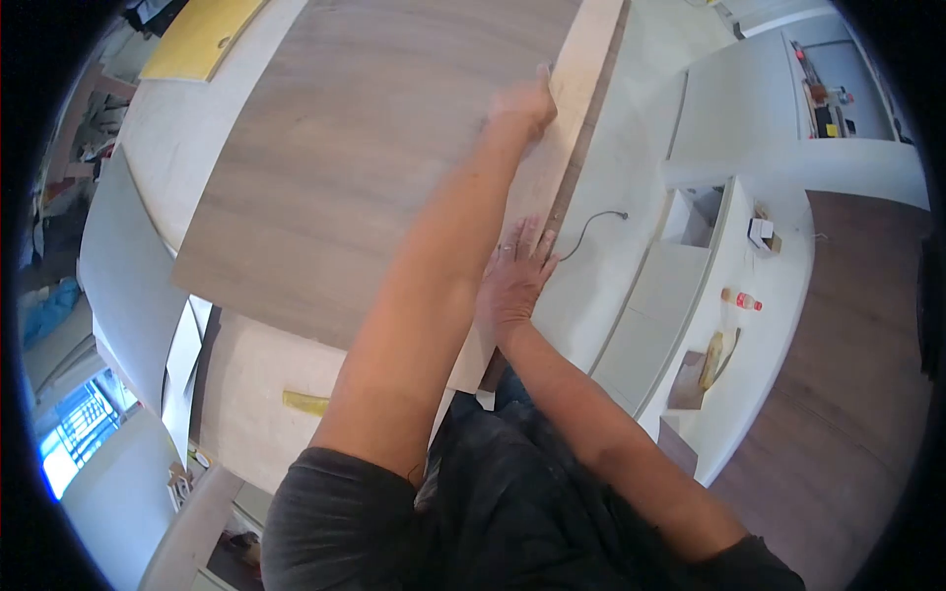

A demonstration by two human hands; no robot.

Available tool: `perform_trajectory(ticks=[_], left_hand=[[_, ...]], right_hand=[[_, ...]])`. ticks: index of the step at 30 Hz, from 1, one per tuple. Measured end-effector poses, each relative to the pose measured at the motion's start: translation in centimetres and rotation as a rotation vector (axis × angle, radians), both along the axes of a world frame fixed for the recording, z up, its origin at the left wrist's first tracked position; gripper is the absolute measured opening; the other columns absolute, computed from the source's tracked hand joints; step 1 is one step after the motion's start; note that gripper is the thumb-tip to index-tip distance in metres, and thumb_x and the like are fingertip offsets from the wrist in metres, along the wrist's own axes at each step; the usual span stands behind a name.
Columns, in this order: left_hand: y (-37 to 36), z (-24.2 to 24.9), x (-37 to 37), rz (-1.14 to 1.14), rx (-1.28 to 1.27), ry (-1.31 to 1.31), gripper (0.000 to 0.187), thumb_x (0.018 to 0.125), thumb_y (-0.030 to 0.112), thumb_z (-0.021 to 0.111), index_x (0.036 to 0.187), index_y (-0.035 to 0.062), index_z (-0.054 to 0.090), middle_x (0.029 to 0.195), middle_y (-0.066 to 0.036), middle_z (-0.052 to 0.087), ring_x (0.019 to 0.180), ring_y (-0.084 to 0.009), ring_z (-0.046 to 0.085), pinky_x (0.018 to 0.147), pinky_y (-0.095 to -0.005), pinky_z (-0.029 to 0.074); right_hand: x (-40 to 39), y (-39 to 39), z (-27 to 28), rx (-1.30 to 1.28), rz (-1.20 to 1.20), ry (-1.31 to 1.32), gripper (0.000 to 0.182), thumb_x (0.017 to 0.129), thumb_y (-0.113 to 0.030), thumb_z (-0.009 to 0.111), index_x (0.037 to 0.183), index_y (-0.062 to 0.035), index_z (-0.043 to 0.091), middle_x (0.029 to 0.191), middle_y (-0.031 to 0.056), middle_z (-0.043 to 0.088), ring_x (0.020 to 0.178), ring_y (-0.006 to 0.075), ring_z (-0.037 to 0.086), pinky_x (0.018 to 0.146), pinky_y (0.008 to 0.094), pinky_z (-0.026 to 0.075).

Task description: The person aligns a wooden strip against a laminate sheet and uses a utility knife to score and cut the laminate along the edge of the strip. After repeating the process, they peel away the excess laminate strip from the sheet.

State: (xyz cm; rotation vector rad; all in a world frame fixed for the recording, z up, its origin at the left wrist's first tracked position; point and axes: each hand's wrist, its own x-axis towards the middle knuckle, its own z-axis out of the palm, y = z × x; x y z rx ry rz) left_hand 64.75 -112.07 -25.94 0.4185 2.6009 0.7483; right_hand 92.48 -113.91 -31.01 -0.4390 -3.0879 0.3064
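Observation:
A large brown wood-grain sheet lies in front of me, with a long pale wooden strip along its right side. My left hand reaches far forward to where sheet and strip meet. It is smeared by motion, and whether its fingers hold anything cannot be made out. Nearer to me, my right hand lies flat on the pale strip with its fingers spread. A ring shows on one finger.
A yellow board lies at the upper left, and a short yellow piece near my left arm. To the right are a dark cable, a white cabinet, a red-labelled bottle and a small open box.

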Motion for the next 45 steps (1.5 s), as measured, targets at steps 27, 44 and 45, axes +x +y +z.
perform_trajectory(ticks=[27,44,45], left_hand=[[-23.7,1.0,44.4,0.068,0.057,0.033,0.077,0.087,0.016,0.060,0.158,0.0079,0.030,0.073,-0.017,0.069,0.068,-0.0391,0.068,0.061,-0.0517,0.052],[-21.9,3.5,35.2,0.144,-0.027,0.001,0.066,0.099,0.021,0.049,0.160,0.0102,0.026,0.077,-0.021,0.071,0.070,-0.0406,0.069,0.065,-0.0524,0.054],[-20.4,2.0,32.2,0.133,-0.012,0.054,0.066,0.098,0.020,0.049,0.159,0.0091,0.028,0.077,-0.021,0.071,0.070,-0.0399,0.070,0.064,-0.0520,0.054]], right_hand=[[-0.1,-1.3,0.3,0.201,-0.045,0.009,0.060,0.105,-0.031,0.042,0.157,-0.0026,0.034,0.167,0.0121,0.026,0.148,0.0449,0.030,0.119,0.0653,0.022],[0.2,-1.3,1.3,0.160,-0.055,-0.018,0.062,0.103,-0.029,0.044,0.158,-0.0014,0.033,0.168,0.0138,0.023,0.149,0.0459,0.028,0.119,0.0641,0.024],[0.1,-1.2,1.2,0.137,-0.054,-0.015,0.062,0.102,-0.028,0.044,0.158,-0.0012,0.033,0.168,0.0143,0.022,0.149,0.0466,0.026,0.120,0.0642,0.022]])
